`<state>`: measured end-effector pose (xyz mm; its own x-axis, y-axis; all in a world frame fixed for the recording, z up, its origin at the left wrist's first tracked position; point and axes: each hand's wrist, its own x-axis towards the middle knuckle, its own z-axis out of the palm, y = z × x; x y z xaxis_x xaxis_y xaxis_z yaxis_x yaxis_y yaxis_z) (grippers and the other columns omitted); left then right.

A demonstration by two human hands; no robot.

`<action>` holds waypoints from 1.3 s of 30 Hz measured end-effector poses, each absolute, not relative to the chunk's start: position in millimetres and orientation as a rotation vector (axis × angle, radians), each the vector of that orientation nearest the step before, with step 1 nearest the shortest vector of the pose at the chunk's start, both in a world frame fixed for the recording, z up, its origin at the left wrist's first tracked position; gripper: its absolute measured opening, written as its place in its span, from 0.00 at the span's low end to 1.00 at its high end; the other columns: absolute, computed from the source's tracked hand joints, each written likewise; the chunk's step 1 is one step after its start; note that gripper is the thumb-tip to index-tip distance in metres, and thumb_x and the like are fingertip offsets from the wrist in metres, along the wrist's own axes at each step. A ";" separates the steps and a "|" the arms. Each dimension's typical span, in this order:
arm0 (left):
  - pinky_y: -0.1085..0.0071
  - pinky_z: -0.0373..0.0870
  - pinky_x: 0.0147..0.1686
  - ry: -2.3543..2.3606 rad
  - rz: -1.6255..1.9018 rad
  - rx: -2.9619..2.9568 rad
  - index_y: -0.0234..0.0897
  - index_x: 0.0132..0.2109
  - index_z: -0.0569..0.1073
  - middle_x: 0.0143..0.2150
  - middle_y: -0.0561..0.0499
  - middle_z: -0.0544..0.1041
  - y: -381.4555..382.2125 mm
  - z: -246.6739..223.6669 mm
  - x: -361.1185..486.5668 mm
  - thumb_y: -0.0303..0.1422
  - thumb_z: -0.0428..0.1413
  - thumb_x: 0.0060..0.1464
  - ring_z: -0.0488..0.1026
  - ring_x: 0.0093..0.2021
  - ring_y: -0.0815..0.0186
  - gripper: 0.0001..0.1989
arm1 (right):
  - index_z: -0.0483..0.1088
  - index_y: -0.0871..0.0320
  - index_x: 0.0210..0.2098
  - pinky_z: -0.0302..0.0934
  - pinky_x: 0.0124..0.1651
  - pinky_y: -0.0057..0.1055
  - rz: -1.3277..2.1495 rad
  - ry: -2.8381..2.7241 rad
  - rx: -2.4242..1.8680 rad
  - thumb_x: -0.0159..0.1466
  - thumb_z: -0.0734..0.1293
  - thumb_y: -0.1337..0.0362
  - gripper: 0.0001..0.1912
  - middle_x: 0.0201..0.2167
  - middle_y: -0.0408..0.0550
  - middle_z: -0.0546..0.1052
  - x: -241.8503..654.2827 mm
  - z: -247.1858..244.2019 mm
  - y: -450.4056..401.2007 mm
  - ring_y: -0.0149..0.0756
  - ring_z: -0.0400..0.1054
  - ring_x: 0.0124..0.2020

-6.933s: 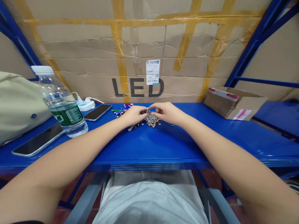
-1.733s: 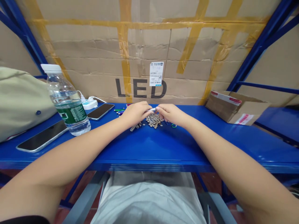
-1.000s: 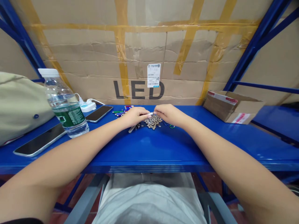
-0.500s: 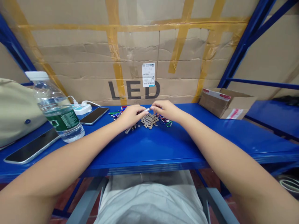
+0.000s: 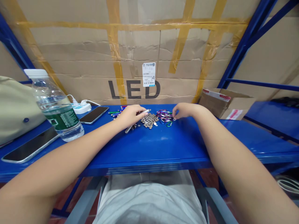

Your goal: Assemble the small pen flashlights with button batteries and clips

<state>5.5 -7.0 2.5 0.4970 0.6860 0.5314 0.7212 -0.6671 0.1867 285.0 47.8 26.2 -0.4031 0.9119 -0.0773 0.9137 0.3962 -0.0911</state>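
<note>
My left hand (image 5: pixel 130 115) is closed around a slim silver metal tube (image 5: pixel 146 111), whose narrower end sticks out past the thumb and points right. My right hand (image 5: pixel 187 110) is pinched at the right edge of a heap of colourful carabiners (image 5: pixel 164 115). A small silvery piece shows at its fingertips, probably a carabiner. Between the hands lies a pile of small round button cells (image 5: pixel 149 120). Behind and below the left hand are coloured metal tubes (image 5: pixel 114 114), partly covered by it. Another silver tube (image 5: pixel 128 129) lies under the left wrist.
To the left stand a water bottle (image 5: pixel 62 115), two phones (image 5: pixel 94 114), a white power strip (image 5: pixel 81 108) and a beige bag (image 5: pixel 18 109). A small open cardboard box (image 5: pixel 226 104) sits at the right. A big taped carton (image 5: pixel 93 62) walls off the back of the blue table (image 5: pixel 149 149).
My right hand has left the tip of the silver tube and moved right to the carabiner heap. The left hand keeps the tube in nearly the same place.
</note>
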 end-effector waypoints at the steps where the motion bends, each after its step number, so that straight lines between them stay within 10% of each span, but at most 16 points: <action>1: 0.69 0.66 0.37 -1.251 -0.893 -2.674 0.39 0.42 0.79 0.36 0.49 0.79 -7.2 2.6 5.9 0.38 0.52 0.60 0.73 0.37 0.64 0.12 | 0.78 0.55 0.28 0.63 0.34 0.32 -0.180 2.562 1.738 0.50 0.70 0.71 0.06 0.29 0.45 0.80 285.9 26.9 46.9 0.40 0.73 0.32; 31: 0.68 0.68 0.43 -1.146 -0.792 -2.729 0.38 0.46 0.78 0.41 0.47 0.79 -6.3 -2.3 5.7 0.38 0.51 0.62 0.74 0.42 0.62 0.14 | 0.71 0.60 0.27 0.56 0.26 0.29 -0.404 2.240 1.746 0.57 0.67 0.60 0.09 0.23 0.44 0.70 290.7 30.6 43.0 0.29 0.59 0.21; 39: 0.66 0.67 0.45 -1.122 -0.790 -2.758 0.37 0.46 0.76 0.42 0.47 0.79 -7.6 -2.0 8.3 0.38 0.50 0.63 0.74 0.43 0.62 0.14 | 0.70 0.60 0.45 0.59 0.27 0.27 -0.572 2.748 1.876 0.60 0.66 0.64 0.14 0.29 0.47 0.74 275.2 36.9 30.7 0.31 0.66 0.26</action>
